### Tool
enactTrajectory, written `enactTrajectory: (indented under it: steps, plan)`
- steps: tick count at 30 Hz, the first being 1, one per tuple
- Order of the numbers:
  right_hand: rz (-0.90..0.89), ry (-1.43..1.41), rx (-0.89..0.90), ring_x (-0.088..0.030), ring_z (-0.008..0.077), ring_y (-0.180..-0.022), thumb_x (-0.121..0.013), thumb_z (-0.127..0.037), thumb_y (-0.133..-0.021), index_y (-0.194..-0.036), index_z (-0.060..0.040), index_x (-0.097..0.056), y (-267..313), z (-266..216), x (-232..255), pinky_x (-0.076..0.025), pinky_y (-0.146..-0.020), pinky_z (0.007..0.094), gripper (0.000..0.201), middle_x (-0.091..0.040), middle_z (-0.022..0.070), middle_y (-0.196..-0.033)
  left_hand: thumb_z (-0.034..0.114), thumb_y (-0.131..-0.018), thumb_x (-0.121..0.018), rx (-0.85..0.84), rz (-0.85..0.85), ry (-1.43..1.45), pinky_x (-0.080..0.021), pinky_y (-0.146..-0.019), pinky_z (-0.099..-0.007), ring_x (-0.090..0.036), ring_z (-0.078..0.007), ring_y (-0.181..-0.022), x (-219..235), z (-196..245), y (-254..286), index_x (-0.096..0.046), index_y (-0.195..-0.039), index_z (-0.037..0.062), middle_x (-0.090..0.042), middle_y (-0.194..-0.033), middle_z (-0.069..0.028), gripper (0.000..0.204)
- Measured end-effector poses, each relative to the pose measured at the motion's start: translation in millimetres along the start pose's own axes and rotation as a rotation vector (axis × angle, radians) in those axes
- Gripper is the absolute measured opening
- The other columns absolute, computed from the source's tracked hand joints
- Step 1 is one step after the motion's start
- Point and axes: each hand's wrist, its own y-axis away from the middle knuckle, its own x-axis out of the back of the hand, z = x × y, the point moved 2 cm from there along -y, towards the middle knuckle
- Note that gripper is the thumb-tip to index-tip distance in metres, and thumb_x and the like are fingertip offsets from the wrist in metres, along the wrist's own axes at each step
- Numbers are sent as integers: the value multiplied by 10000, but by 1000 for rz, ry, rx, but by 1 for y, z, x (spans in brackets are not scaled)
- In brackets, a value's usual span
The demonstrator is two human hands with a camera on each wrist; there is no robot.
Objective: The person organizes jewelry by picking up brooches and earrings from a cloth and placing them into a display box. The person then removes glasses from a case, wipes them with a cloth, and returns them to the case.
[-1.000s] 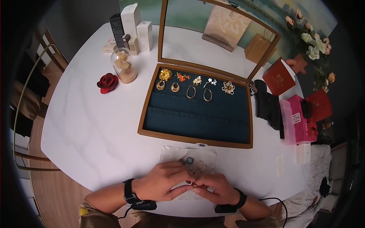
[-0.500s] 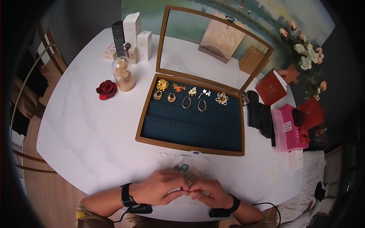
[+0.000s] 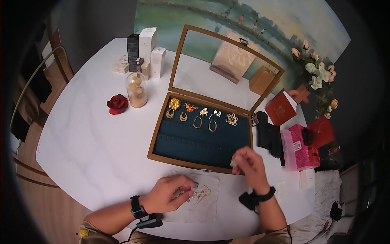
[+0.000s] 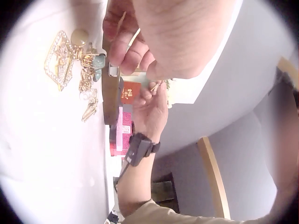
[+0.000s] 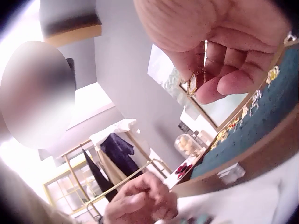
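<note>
My right hand [image 3: 251, 166] pinches a small gold jewelry piece with white stones [image 5: 192, 85] between thumb and fingertips, over the front right corner of the wooden jewelry case [image 3: 195, 164]. The case's glass lid stands raised; brooches and hoop earrings sit in the upper rows of its dark teal lining [image 3: 183, 148]. Over the pale cloth [image 3: 191, 213] before the case, my left hand [image 3: 168, 193] has loosely bent fingers, thumb and forefinger apart. By its fingertips on the cloth lie green-stone jewelry [image 4: 99, 61], a gold chain [image 4: 86, 80] and a diamond-shaped crystal brooch [image 4: 59, 60].
A red fabric flower [image 3: 118, 104], a glass dome [image 3: 137, 90] and several cosmetic boxes [image 3: 147, 45] stand at the back left. To the right of the case are black pouches [image 3: 269, 136], a red box [image 3: 281, 109] and a pink patterned box [image 3: 300, 146].
Both hands were together over the cloth, fingertips meeting. The right hand has since moved away, up and right to the case with the gold piece; the left stays over the cloth.
</note>
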Motion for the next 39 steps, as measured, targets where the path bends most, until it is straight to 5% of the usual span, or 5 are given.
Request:
enactTrajectory:
  steps: [12, 26, 39]
  plan:
    - [-3, 300, -139, -606, 52, -631, -671, -273, -1021, -966, -88, -678, -129, 41, 44, -460, -533, 208, 194, -640, -39, -782, 122, -925, -731, 0, 5, -70, -580, -677, -347, -723, -232, -792, 4, 0, -3, -680, -1089, 60, -712, -875, -98, 182]
    - [50, 427, -266, -570, 41, -548, -683, -206, -996, -892, -96, -699, -147, 48, 46, -385, -447, 193, 152, -650, -43, -752, 135, -924, -727, 7, -24, -84, -569, -653, -357, -707, -247, -753, 3, -2, -3, -673, -1091, 70, -712, -853, -87, 187]
    - [114, 728, -100, -602, 98, -496, -743, -250, -932, -729, -38, -681, -147, 48, 42, -457, -475, 265, 301, -621, 18, -587, 143, -925, -730, -18, -21, -119, -561, -637, -355, -703, -243, -737, 2, -4, -4, -673, -1088, 69, -706, -846, -87, 187]
